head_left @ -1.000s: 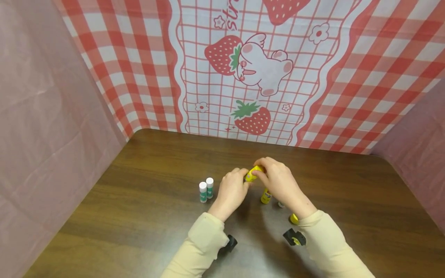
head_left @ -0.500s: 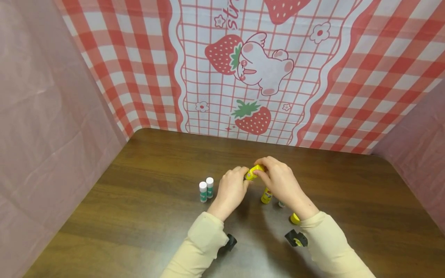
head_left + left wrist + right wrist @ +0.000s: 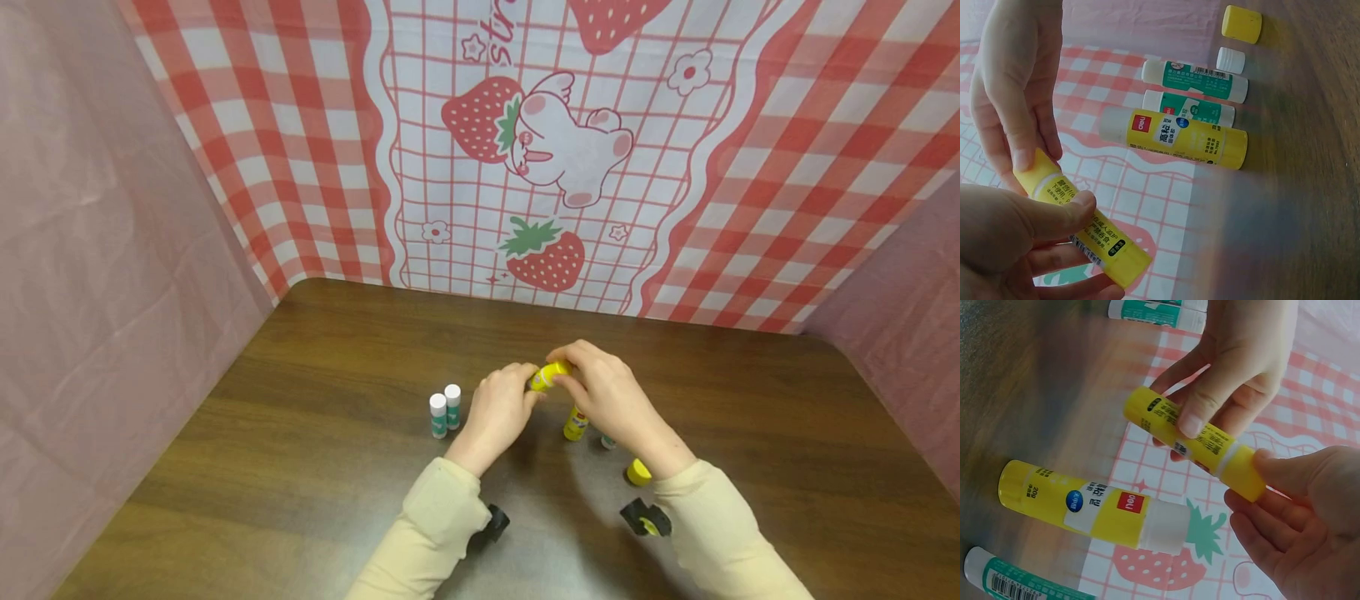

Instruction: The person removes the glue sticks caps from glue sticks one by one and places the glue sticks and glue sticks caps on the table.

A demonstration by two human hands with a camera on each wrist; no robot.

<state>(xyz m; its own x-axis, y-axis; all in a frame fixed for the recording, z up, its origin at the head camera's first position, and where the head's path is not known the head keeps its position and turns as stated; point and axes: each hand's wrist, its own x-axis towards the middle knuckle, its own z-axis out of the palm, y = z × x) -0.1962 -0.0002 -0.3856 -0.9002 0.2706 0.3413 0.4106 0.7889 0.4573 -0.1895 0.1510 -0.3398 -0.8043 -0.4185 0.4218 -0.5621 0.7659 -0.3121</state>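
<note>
- Brown wood-grain surface (image 3: pixel 352 483) lies beneath the raised yellow plastic glue stick (image 3: pixel 1107 234).
- Nearer than this stick: loose yellow round plastic cap (image 3: pixel 639 473).
- Left hand (image 3: pixel 498 410) wraps the stick's barrel, right hand (image 3: pixel 609 392) pinches its other end, probably for steadiness; their grip hides part of it.
- Beyond the stick, red-and-white checked cloth (image 3: pixel 318 150), cut off at top.

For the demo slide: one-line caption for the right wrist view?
Left hand grips a yellow glue stick while the right hand pinches its cap, a second yellow stick standing nearby.
</note>
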